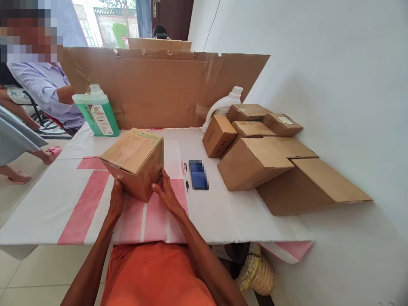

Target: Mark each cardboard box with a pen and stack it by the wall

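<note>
Pen (186,176) and stacked cartons (255,163) just right of the action, green jug (97,112) behind, left hand (116,200) and right hand (165,194) clasping a tilted, closed cardboard box (135,161) on the table (47,204), contents hidden

The cardboard box (134,161) is hiding the fingertips of the left hand (116,199) and the right hand (165,193), so neither grip's reach underneath can be told. A blurred blue patch (198,174) beside the pen (186,176) is staying unreadable. The white jug (225,106) is standing half hidden behind the stacked cartons (255,148). The green bottle's label (101,120) is showing print too small to read.
</note>
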`<act>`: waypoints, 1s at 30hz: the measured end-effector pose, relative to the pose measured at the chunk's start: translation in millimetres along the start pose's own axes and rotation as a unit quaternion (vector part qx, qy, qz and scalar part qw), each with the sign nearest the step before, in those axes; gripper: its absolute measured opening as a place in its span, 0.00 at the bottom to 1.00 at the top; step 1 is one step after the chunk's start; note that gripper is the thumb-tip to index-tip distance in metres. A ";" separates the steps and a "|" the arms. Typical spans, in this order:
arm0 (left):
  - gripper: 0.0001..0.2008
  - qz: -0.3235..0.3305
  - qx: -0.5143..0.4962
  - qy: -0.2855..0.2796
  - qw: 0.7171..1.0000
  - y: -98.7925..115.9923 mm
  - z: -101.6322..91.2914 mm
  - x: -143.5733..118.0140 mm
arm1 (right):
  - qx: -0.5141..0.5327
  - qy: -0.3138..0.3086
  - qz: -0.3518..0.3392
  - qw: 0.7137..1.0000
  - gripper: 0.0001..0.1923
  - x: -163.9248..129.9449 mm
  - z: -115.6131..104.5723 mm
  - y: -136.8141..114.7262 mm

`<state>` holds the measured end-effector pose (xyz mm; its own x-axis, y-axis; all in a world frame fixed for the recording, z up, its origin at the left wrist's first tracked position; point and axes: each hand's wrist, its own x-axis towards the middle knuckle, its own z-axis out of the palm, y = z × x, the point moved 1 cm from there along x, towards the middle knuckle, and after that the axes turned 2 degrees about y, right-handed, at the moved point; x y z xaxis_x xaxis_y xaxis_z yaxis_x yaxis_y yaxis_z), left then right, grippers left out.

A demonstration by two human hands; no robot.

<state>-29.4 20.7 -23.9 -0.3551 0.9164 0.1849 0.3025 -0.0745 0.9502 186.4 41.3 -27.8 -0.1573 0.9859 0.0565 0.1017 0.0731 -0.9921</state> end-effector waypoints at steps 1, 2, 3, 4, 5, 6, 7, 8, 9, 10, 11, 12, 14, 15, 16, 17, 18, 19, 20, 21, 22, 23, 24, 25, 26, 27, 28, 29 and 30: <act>0.36 -0.004 0.003 -0.001 1.000 0.9 3.5 -12.1 | 0.007 -0.005 0.006 1.000 0.53 -2.9 -0.7 -0.1; 0.34 -0.010 0.009 -0.001 1.000 2.3 6.1 -26.0 | 0.015 -0.002 0.008 1.000 0.51 -6.5 -2.3 -0.9; 0.33 -0.017 0.016 0.000 1.000 4.3 7.7 -41.0 | 0.026 0.004 0.009 1.000 0.50 -10.6 -4.6 -2.6; 0.33 -0.021 0.024 0.000 0.999 7.0 8.3 -56.0 | 0.040 0.009 0.010 0.999 0.49 -14.9 -7.6 -5.2; 0.32 -0.019 0.032 -0.002 0.999 10.5 7.9 -70.2 | 0.056 0.011 0.011 0.998 0.49 -19.1 -11.3 -8.6; 0.31 -0.010 0.038 -0.009 0.999 15.0 6.8 -83.0 | 0.072 0.010 0.012 0.997 0.49 -23.2 -15.5 -12.8; 0.30 0.004 0.044 -0.017 0.999 20.2 5.1 -94.1 | 0.086 0.007 0.012 0.996 0.48 -26.7 -20.1 -17.5; 0.30 0.021 0.048 -0.029 0.998 26.0 3.2 -103.1 | 0.098 0.001 0.010 0.995 0.48 -29.7 -24.9 -22.4; 0.31 0.037 0.052 -0.042 0.997 31.9 1.2 -110.0 | 0.109 -0.005 0.006 0.994 0.47 -32.1 -29.6 -27.2; 0.32 0.051 0.054 -0.053 0.996 37.7 -0.5 -115.1 | 0.118 -0.010 0.001 0.993 0.46 -34.0 -33.8 -31.6; 0.34 0.062 0.055 -0.061 0.995 43.0 -1.6 -118.5 | 0.125 -0.014 -0.006 0.992 0.46 -35.6 -37.2 -35.3; 0.35 0.071 0.055 -0.066 0.994 47.5 -2.2 -120.7 | 0.130 -0.015 -0.012 0.991 0.45 -36.8 -39.7 -38.5; 0.37 0.081 0.058 -0.065 0.993 53.5 -1.6 -122.6 | 0.129 -0.005 -0.024 0.991 0.42 -38.8 -42.2 -42.7; 0.38 0.082 0.062 -0.061 0.993 54.9 -0.7 -123.1 | 0.122 0.003 -0.028 0.992 0.40 -39.4 -42.3 -44.1; 0.38 0.080 0.067 -0.055 0.993 55.6 0.2 -123.3 | 0.112 0.012 -0.031 0.993 0.38 -39.9 -41.9 -45.3; 0.39 0.076 0.073 -0.049 0.993 55.6 1.2 -123.6 | 0.103 0.019 -0.032 0.994 0.36 -40.1 -41.2 -46.3; 0.38 0.075 0.078 -0.046 0.993 55.4 1.9 -123.8 | 0.095 0.022 -0.034 0.995 0.35 -40.2 -40.4 -47.5; 0.38 0.075 0.081 -0.045 0.993 55.2 2.4 -124.0 | 0.089 0.022 -0.036 0.995 0.34 -40.1 -39.4 -49.0; 0.38 0.079 0.083 -0.047 0.992 55.2 2.5 -124.1 | 0.083 0.021 -0.039 0.996 0.33 -40.0 -38.6 -50.7; 0.37 0.084 0.083 -0.048 0.992 55.6 2.3 -124.0 | 0.077 0.021 -0.044 0.996 0.33 -40.1 -37.9 -52.9; 0.37 0.090 0.084 -0.049 0.991 56.4 1.9 -123.8 | 0.070 0.021 -0.050 0.996 0.33 -40.4 -37.4 -55.3; 0.38 0.095 0.087 -0.048 0.991 57.4 1.4 -123.6 | 0.061 0.022 -0.054 0.996 0.33 -41.1 -37.2 -57.9; 0.38 0.099 0.091 -0.045 0.990 58.7 0.9 -123.3 | 0.049 0.027 -0.058 0.997 0.34 -42.0 -37.4 -60.4; 0.38 0.103 0.098 -0.039 0.989 60.1 0.5 -123.0 | 0.031 0.035 -0.061 0.997 0.35 -43.1 -37.9 -62.8; 0.39 0.109 0.106 -0.032 0.988 61.3 0.3 -122.9 | 0.012 0.043 -0.062 0.997 0.36 -44.4 -38.6 -64.9; 0.39 0.118 0.113 -0.025 0.986 62.4 0.4 -122.7 | -0.008 0.052 -0.061 0.997 0.38 -45.6 -39.6 -66.5; 0.38 0.129 0.119 -0.017 0.984 63.1 0.8 -122.5 | -0.025 0.058 -0.060 0.996 0.40 -46.7 -40.6 -67.6; 0.38 0.141 0.125 -0.009 0.982 63.4 1.4 -122.2 | -0.039 0.063 -0.059 0.996 0.41 -47.6 -41.6 -68.3; 0.38 0.154 0.130 -0.004 0.979 63.4 2.3 -121.7 | -0.048 0.063 -0.058 0.995 0.41 -48.3 -42.2 -68.4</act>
<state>35.0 -94.6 13.2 -0.2053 0.8691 0.4499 0.6099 -0.2459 0.7533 228.5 -5.0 42.1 -0.0486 0.9807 0.1893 0.1840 0.1951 -0.9634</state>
